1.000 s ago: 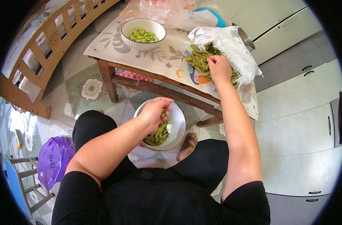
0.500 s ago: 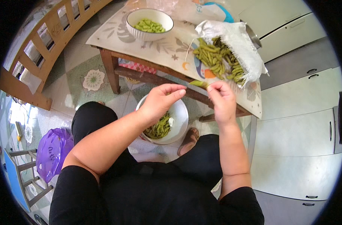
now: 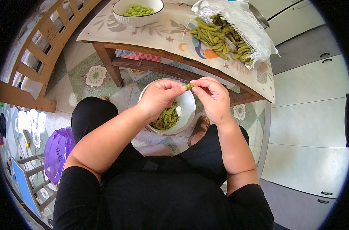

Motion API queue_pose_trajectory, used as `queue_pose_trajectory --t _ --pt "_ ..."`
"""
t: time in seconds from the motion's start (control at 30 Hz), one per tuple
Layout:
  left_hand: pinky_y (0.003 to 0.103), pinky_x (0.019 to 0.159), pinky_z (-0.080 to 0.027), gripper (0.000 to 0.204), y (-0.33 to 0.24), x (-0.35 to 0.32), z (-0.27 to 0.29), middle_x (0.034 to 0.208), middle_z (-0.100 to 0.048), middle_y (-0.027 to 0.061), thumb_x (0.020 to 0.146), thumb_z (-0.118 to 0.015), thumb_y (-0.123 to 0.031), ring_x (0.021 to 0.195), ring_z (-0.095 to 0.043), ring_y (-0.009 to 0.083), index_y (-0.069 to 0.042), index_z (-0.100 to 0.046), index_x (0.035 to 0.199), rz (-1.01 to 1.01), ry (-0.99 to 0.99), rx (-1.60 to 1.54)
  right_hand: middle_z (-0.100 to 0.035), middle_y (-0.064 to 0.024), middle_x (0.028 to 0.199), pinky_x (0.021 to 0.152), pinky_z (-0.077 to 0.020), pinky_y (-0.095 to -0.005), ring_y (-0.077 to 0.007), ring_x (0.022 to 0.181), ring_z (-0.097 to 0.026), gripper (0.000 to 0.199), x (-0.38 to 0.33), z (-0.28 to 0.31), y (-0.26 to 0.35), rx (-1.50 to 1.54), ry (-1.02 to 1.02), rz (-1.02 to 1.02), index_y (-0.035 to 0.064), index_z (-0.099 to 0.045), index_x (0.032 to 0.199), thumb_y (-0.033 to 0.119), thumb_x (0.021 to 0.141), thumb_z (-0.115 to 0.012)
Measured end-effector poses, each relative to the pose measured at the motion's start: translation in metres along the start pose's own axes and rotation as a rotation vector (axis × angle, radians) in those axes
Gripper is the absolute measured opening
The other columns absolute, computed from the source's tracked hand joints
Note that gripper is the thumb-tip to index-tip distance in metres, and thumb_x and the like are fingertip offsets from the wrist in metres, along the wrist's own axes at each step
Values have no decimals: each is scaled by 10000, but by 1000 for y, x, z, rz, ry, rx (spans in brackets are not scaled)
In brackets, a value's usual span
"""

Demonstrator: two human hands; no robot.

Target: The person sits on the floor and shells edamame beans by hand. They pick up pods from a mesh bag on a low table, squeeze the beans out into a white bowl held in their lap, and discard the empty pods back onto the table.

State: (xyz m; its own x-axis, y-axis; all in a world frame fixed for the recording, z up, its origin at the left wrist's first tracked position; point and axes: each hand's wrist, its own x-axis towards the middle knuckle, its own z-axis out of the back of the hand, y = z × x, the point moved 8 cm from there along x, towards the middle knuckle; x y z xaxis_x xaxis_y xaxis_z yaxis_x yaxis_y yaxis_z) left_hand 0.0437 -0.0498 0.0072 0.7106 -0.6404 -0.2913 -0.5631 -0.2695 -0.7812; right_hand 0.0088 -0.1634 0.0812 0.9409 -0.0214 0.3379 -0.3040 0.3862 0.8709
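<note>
A green soybean pod (image 3: 189, 86) is pinched between both hands, above the far rim of a white bucket (image 3: 186, 111). My left hand (image 3: 159, 97) has thumb and fingers closed on one end of it. Gripping the other end is my right hand (image 3: 213, 97), its thumb and fingertips pressed together. Down in the bucket lie many greenish-brown pods (image 3: 166, 118) and a small white scrap (image 3: 178, 111). On the table, pods (image 3: 211, 33) spill from the mouth of a white woven sack (image 3: 243, 23). A white ribbed bowl (image 3: 138, 20) holds shelled green beans (image 3: 138, 10).
The low wooden table (image 3: 163, 48) with a patterned cover spans the far side. At the left are a wooden railing (image 3: 36, 73), a purple plastic bag (image 3: 58, 155) and a blue-topped stool (image 3: 27, 186). Pale cabinets (image 3: 308, 122) stand on the right. My sandalled foot (image 3: 199, 130) is beside the bucket.
My right hand has brought the pod leftward to my left hand, which now grips it too. The left fingers have closed. The whole view has shifted slightly.
</note>
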Motion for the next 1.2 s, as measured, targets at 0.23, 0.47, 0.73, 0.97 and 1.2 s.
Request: queue_pose_trajectory --t 0.23,0.47,0.73,0.97,1.2 --pt "175 403 -210 205 5 11 28 529 -292 -86 847 -524 -272 443 -257 26 -69 -553 837 75 -138 -144 -538 -18 885 705 -407 -190 -79 783 -508 164 12 17 -6 -46 28 -152 7 -590 928 30 765 -594" --pt "189 415 -224 184 6 18 26 543 -296 -75 859 -499 -251 460 -258 39 -74 -544 837 137 -86 -173 -575 -100 830 684 -429 -293 -216 755 -554 175 80 82 -15 -708 -277 -50 35 -611 894 159 784 -552" --pt "193 416 -212 173 0 20 23 546 -294 -72 857 -494 -233 463 -261 46 -68 -542 834 157 -14 -149 -523 -82 880 735 -427 -364 -261 895 -498 150 125 90 -30 -1240 -227 35 87 -611 856 176 745 -566" --pt "173 433 -241 149 -18 8 17 606 -418 -75 822 -555 -166 491 -311 22 -59 -574 924 27 -31 -33 -580 -97 768 526 -454 -246 -152 626 -560 122 67 43 -22 536 -163 -324 42 -501 922 109 821 -516" --pt "223 774 -403 184 -39 -7 -8 877 -582 13 797 -574 -56 841 -522 86 -8 -598 972 -383 97 167 -553 -25 727 487 -389 -210 -118 622 -514 102 -11 -33 -29 994 -45 -645 75 -526 901 153 836 -530"
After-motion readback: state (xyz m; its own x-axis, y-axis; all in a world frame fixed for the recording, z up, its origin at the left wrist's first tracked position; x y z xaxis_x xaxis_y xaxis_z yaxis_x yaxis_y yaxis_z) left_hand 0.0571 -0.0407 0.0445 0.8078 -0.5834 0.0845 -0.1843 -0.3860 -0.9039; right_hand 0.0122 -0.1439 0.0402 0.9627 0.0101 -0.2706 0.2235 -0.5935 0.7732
